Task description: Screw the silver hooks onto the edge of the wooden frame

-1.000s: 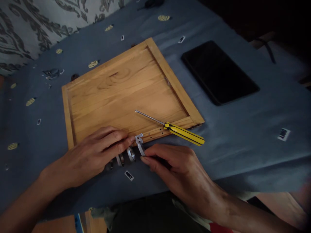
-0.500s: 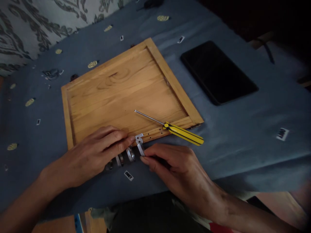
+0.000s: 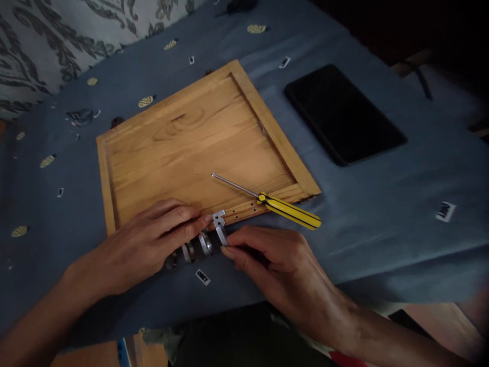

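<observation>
A shallow wooden panel with a raised frame (image 3: 183,158) lies on the cloth, its near rail dotted with small holes. My right hand (image 3: 278,265) pinches the curved end of a metal hook (image 3: 220,232) between thumb and index finger. The hook's flat plate, with two holes, rests on the near rail. My left hand (image 3: 153,239) lies over that rail with fingers stretched out, a fingertip touching the plate's left side. Beneath it, several similar hooks (image 3: 205,243) stick out past the edge, their upper parts hidden. A yellow-handled screwdriver (image 3: 290,210) lies across the panel's near right corner.
A black tablet-like slab (image 3: 344,114) lies to the right of the panel on the blue patterned tablecloth (image 3: 382,214). Small dark and clear items (image 3: 80,117) sit at the left. A dark object (image 3: 240,5) is at the far edge.
</observation>
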Available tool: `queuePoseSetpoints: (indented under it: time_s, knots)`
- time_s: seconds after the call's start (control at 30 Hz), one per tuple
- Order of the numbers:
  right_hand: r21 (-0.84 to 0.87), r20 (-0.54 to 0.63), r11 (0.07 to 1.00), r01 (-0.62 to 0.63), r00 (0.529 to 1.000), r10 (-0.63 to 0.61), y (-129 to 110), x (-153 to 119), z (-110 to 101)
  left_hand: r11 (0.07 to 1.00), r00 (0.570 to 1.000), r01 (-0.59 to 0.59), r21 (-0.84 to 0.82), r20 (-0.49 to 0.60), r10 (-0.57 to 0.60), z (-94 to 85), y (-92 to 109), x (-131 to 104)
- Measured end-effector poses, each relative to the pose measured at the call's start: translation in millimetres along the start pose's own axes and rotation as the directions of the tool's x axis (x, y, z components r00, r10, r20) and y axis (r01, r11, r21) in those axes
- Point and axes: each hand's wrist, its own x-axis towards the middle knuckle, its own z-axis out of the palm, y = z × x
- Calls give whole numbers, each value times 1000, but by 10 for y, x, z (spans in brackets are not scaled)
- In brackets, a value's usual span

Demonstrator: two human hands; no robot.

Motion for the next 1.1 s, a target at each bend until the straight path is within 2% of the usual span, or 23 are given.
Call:
queuePoseSetpoints:
  time_s: [0.1, 0.27, 0.43, 0.53, 0.8, 1.1]
  knots:
    - [-6, 1, 1000, -4, 1000, 4, 2, -14, 1, 1000, 999, 11, -14, 35, -11, 2, 0, 9]
    - [-12, 2, 1000, 8, 1000, -8, 2, -8, 1, 1000, 1000, -18, 10, -19, 18, 13, 1, 15]
    - [-25, 10, 1000, 12, 1000, -12, 4, 6, -10, 999, 999, -24, 35, 27, 23, -16, 5, 26]
    - [-38, 8, 999, 24, 1000, -24, 3, 11, -13, 998, 999, -43, 55, 12, 42, -25, 14, 38]
    - [-56, 4, 998, 35, 999, -34, -5, 20, -9, 1000, 999, -6, 30, 39, 4, 11, 0, -15]
    - [-46, 4, 999, 29, 1000, -29, 5, 3, -10, 999, 1000, -7, 40, -3, 8, -4, 32, 26]
